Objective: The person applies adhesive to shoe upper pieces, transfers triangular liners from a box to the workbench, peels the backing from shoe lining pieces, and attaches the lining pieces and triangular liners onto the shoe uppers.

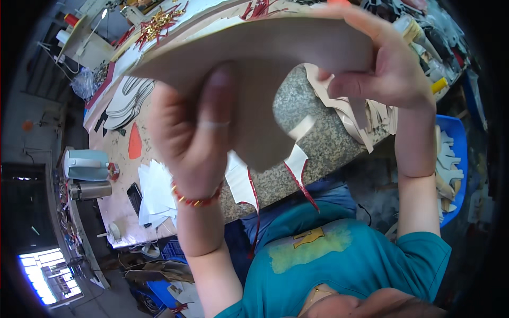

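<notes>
Raised over the bench is a large curved leather-like sheet (254,58), grey-brown on the side toward me and blurred by motion. My left hand (193,132) pinches its left part, thumb lying on the near face and a red beaded bracelet at the wrist. At the other end my right hand (384,66) grips the sheet between thumb and fingers. Below it, a white cut piece (239,180) with a red edge and a similar white piece (298,161) lie at the front of a speckled stone slab (334,153). The sheet hides part of the slab.
Beige cut strips (366,114) lie on the slab's right side. Left are stacked grey-white pieces (127,103), white sheets (157,193), a phone (134,197), a light-blue kettle (85,164) and a steel cup (91,190). A blue bin (460,169) of offcuts stands right.
</notes>
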{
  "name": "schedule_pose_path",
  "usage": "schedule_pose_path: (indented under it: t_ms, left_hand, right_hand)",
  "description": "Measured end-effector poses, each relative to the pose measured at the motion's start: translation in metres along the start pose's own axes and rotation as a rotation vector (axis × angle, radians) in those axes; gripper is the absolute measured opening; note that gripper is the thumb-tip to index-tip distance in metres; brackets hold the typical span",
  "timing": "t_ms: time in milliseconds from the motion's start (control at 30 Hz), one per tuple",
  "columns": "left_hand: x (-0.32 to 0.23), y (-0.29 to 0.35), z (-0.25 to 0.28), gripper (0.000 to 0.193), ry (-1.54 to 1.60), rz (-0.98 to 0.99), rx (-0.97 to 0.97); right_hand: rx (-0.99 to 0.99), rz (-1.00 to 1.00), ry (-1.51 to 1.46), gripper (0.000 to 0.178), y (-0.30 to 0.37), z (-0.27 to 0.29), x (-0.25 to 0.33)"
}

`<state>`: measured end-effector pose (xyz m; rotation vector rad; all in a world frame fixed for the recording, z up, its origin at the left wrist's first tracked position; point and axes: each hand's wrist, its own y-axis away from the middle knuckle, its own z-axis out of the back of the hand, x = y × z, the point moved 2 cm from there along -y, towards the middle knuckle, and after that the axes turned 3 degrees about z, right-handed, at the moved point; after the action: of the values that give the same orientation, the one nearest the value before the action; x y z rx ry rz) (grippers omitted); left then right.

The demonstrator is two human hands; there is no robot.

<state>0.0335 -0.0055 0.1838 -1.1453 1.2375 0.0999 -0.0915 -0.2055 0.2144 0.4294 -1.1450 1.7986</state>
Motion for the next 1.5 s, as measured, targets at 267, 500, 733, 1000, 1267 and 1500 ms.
schedule_pose_path:
  t_ms: [267,500,733,1000,1267,1500]
  left_hand:
    - [-0.003,0.053,0.041,0.037,-0.087,0.46,-0.092]
    - [0.116,0.138,0.081,0.043,-0.667,0.673,0.007]
    - [0.131,0.136,0.083,0.026,-0.821,0.551,0.085]
    - [0.121,0.122,0.068,0.028,-1.08,0.492,0.302]
    - [0.127,0.108,0.047,0.051,-1.104,0.166,0.765]
    - [0.124,0.118,0.079,0.046,-1.336,0.108,0.68]
  right_hand:
    - [-0.049,-0.628,-0.793,0.021,0.058,-0.072,-0.039]
    - [-0.102,-0.782,0.018,0.017,0.114,-0.166,-0.095]
    - [-0.149,-0.678,0.183,0.019,0.11,-0.175,-0.1]
    - [-0.127,-0.716,0.291,0.018,0.111,-0.182,-0.098]
    - [0.481,-0.578,0.698,0.062,0.137,-0.16,-0.04]
    - [0.141,-0.915,-0.308,0.035,0.162,-0.08,-0.031]
